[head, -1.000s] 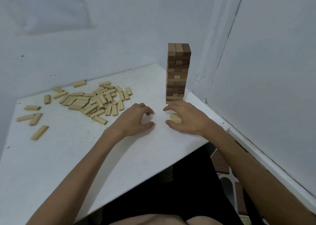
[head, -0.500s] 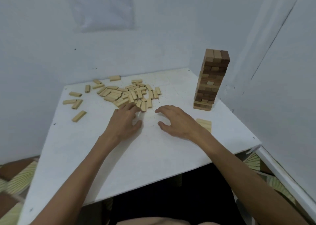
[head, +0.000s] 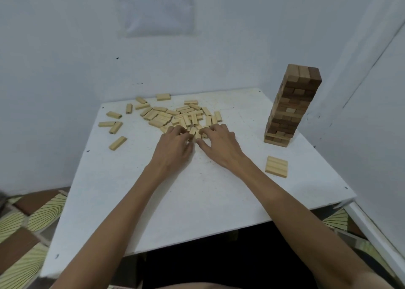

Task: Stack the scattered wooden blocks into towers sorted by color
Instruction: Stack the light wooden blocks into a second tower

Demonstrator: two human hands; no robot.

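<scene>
A white table [head: 197, 201] sits in a wall corner. At its far right stands a tall tower of brown blocks [head: 292, 104]. A scattered pile of pale wooden blocks [head: 175, 115] lies at far centre. The left hand [head: 175, 145] and right hand [head: 220, 147] meet at the pile's near edge, fingers bent onto blocks; whether either grips one cannot be told. A flat row of pale blocks [head: 276, 166] lies near the tower's base.

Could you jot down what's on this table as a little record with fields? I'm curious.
Surface: white table in a room corner
Loose blocks: pale pile, far left of centre
Tower: brown and tan tower, standing far right
New base: three pale blocks flat, side by side, in front of the tower
Left hand: left hand touches the pile's near edge; hold unclear
Right hand: right hand likewise, alongside
</scene>
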